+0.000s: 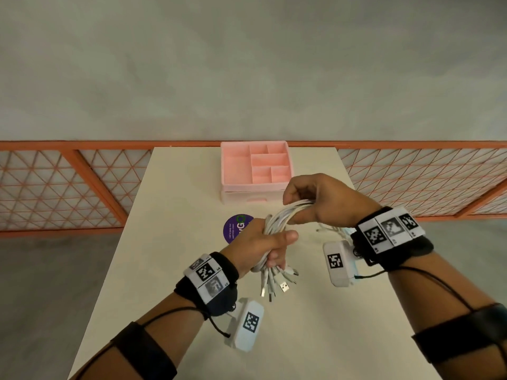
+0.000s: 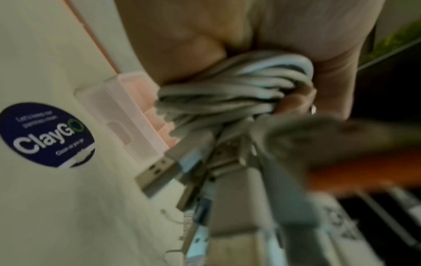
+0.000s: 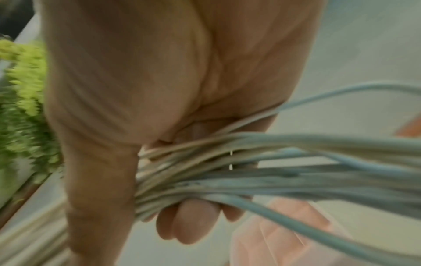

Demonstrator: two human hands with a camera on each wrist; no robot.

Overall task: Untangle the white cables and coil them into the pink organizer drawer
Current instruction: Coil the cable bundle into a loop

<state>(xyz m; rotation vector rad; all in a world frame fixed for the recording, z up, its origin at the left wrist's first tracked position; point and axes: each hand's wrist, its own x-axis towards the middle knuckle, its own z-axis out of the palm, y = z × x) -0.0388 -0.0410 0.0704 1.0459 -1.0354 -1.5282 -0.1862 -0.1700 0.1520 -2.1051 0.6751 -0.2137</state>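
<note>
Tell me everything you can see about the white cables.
The white cables are thin, smooth and round, gathered as one thick bundle held in the air above the table. The left hand grips the bundle near the plug ends; several metal USB plugs hang loose below it. The right hand holds the upper loop of the same bundle. No cable lies in the pink organizer.

Soft even daylight, head view sharp with bowed edges, wrist views blurred
</note>
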